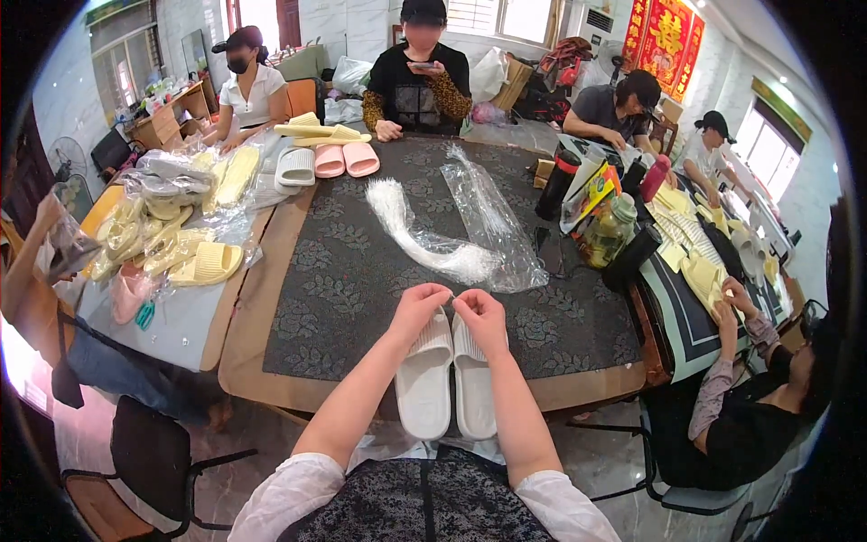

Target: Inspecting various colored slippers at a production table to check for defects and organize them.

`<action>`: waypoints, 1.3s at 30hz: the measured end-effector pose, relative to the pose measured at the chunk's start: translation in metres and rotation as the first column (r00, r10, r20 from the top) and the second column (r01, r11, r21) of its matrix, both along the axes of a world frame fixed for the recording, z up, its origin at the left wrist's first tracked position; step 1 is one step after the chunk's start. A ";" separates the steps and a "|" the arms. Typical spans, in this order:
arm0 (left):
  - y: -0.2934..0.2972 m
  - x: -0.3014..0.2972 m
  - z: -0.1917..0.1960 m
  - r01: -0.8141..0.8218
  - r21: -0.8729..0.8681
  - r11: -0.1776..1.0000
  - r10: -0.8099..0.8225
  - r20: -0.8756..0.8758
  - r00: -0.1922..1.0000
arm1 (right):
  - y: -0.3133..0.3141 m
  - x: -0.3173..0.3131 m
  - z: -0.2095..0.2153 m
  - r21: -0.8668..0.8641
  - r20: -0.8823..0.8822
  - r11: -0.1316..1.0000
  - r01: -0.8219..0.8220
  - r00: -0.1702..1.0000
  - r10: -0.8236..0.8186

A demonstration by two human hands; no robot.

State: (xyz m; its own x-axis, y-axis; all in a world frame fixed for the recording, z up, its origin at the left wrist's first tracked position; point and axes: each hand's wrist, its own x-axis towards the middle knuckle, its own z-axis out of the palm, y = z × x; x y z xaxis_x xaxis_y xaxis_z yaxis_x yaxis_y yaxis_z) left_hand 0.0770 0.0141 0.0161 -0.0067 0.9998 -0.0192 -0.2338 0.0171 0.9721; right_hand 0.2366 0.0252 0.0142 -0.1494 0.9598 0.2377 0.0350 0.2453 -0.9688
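A pair of pale grey slippers, the left slipper and the right slipper, lies side by side at the table's near edge, heels toward me. Over their ribbed straps my left hand and my right hand meet, fingertips pinched close together. Something small and dark seems to sit between them, too tiny to name. Just beyond my hands a bundle of thin white strands curves across the dark patterned cloth, its near end on clear plastic. A clear plastic bag lies flat beside the bundle.
Bagged yellow slippers pile up on the left table. Pink slippers and a grey pair stand at the far left corner. Bottles and a glass jar line the right side. Several people sit around; chairs flank me.
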 end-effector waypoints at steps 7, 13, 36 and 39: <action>-0.003 0.001 0.005 0.035 -0.031 0.999 -0.037 -0.041 0.998 | -0.001 0.001 0.003 -0.007 -0.006 1.000 0.004 1.000 -0.004; 0.003 0.000 -0.005 0.045 -0.018 0.999 -0.046 -0.108 0.993 | -0.002 0.000 0.003 0.015 0.005 1.000 -0.011 1.000 0.011; -0.004 0.007 0.002 -0.029 0.006 1.000 0.029 -0.113 0.993 | -0.001 -0.001 0.001 0.007 0.003 0.999 0.048 0.999 -0.048; -0.004 0.004 -0.001 -0.067 0.044 0.997 0.070 -0.068 0.995 | -0.003 -0.004 0.005 0.033 0.039 0.998 0.045 0.998 -0.047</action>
